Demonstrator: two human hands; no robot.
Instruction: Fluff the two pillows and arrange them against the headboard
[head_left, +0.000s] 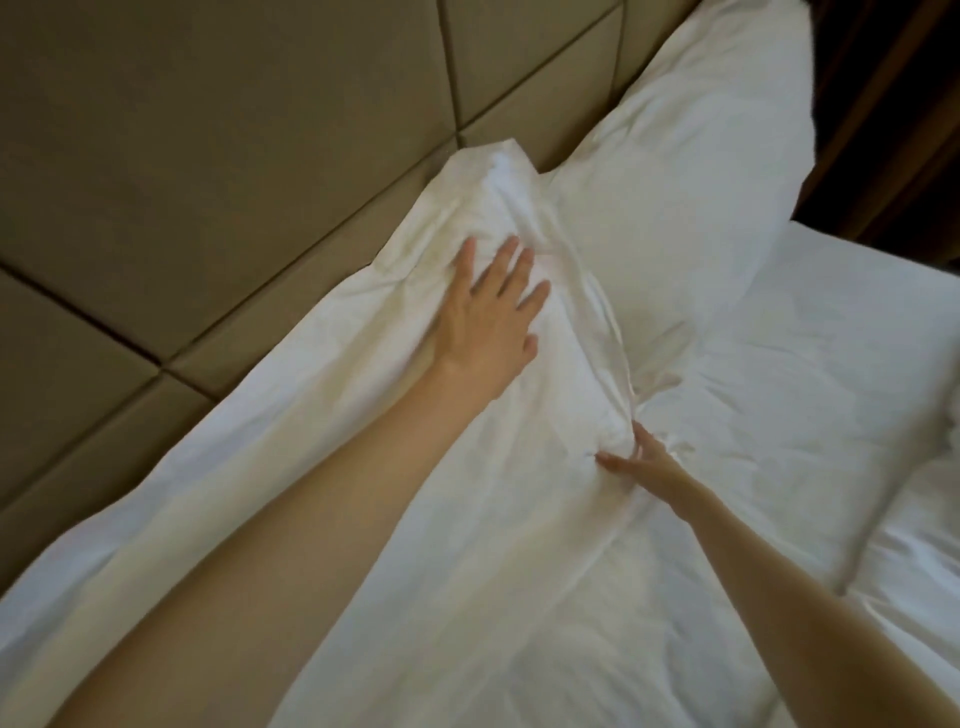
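Note:
Two white pillows lean against the tan padded headboard (218, 156). The near pillow (363, 467) runs from the lower left to the middle of the view. My left hand (488, 317) lies flat on its upper end with the fingers spread, holding nothing. My right hand (641, 462) touches the pillow's lower corner with the fingers apart, pressing into the fabric. The far pillow (691, 156) stands at the upper right, its edge meeting the near pillow's end.
A white sheet (805, 389) covers the mattress to the right, with a rumpled white duvet (924, 545) at the right edge. Dark wooden furniture or wall (893, 104) stands beyond the far pillow.

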